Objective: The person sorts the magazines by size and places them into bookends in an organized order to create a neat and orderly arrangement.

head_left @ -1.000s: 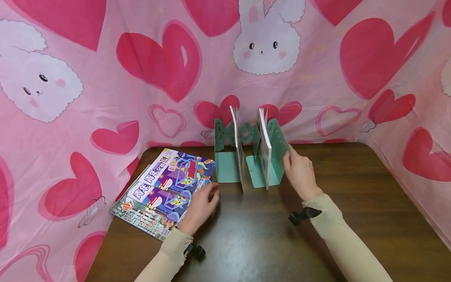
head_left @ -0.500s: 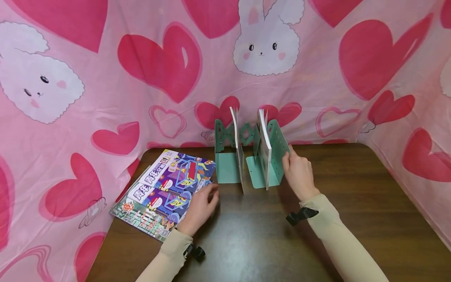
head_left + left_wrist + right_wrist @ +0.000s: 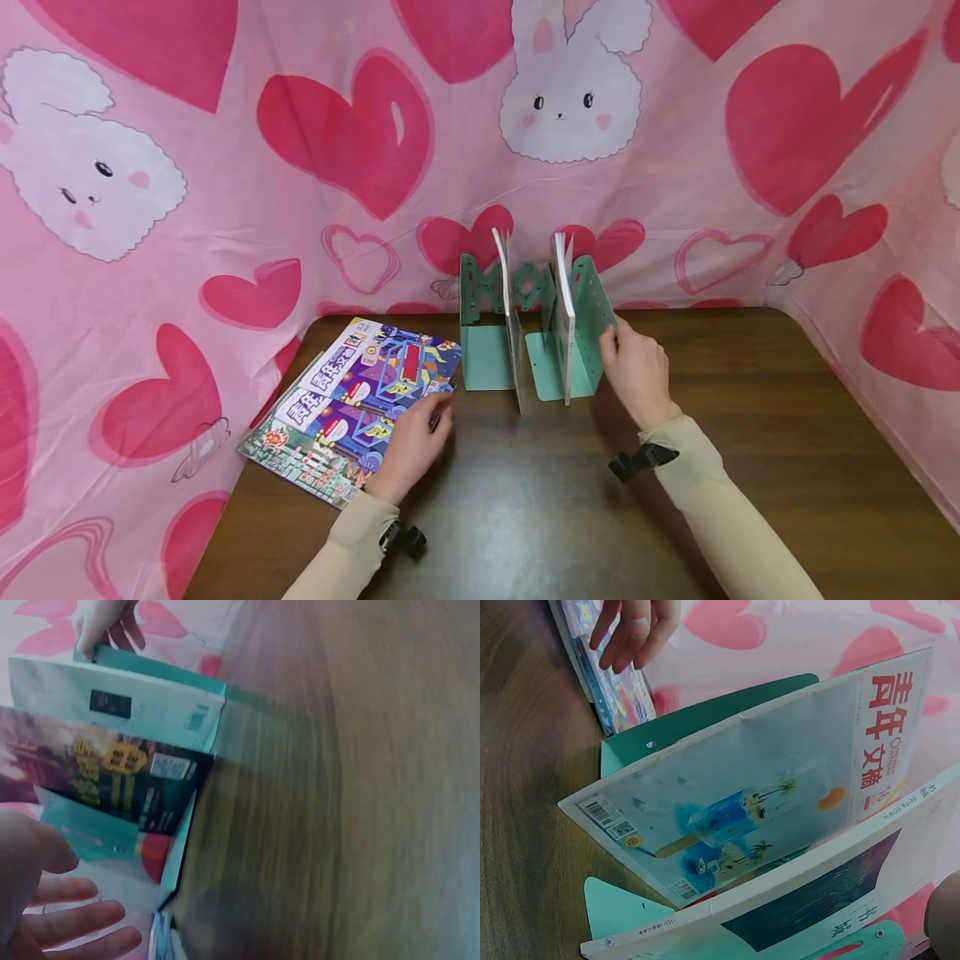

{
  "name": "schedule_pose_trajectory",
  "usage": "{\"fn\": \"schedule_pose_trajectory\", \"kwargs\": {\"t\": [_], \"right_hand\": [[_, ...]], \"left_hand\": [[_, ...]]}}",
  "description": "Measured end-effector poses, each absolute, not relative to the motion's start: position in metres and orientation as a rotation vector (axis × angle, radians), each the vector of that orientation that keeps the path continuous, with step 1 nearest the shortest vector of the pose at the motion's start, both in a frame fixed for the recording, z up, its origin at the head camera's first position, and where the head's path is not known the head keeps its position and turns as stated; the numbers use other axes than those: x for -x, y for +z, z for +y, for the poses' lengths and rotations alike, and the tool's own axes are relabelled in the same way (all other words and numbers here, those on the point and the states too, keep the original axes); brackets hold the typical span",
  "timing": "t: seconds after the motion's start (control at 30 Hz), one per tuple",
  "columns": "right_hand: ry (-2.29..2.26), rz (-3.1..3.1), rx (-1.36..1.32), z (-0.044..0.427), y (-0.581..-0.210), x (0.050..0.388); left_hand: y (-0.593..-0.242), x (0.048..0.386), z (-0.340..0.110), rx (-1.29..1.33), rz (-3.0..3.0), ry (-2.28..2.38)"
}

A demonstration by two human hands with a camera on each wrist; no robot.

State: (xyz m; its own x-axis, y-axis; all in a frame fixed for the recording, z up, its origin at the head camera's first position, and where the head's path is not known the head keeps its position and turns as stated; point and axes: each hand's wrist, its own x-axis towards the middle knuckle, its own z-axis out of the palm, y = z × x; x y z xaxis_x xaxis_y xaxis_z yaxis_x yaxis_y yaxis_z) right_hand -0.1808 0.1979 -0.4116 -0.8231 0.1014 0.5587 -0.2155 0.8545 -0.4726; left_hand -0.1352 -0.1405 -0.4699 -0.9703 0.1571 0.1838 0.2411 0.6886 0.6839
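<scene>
A green metal expandable book stand (image 3: 486,358) stands at the back of the table. Two magazines are upright in it: a thin one (image 3: 512,333) in the left part, showing an ice-lolly cover (image 3: 742,802) in the right wrist view, and a thicker white one (image 3: 567,333) in the right part. My right hand (image 3: 639,371) holds the edge of the stand's right end panel (image 3: 592,317) between thumb and fingers. My left hand (image 3: 411,446), fingers relaxed and apart (image 3: 82,919), is at the right edge of a stack of magazines (image 3: 375,375); nothing shows in its grasp.
The magazine stack lies flat and overlapping on the left of the brown wooden table (image 3: 540,517). Pink cloth (image 3: 420,183) with hearts and rabbits hangs behind the table and along both sides.
My left hand has shifted slightly left and towards me beside the magazine stack. The right hand stays at the stand's end panel, and the stand has not visibly moved.
</scene>
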Motion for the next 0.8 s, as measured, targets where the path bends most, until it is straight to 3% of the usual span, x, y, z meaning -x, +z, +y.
{"fn": "schedule_pose_trajectory", "kwargs": {"t": [0.8], "right_hand": [[0.728,-2.417,-0.089,0.199,-0.415,0.181]], "left_hand": [[-0.47,0.16,-0.244,-0.094,-2.765,-0.872]]}}
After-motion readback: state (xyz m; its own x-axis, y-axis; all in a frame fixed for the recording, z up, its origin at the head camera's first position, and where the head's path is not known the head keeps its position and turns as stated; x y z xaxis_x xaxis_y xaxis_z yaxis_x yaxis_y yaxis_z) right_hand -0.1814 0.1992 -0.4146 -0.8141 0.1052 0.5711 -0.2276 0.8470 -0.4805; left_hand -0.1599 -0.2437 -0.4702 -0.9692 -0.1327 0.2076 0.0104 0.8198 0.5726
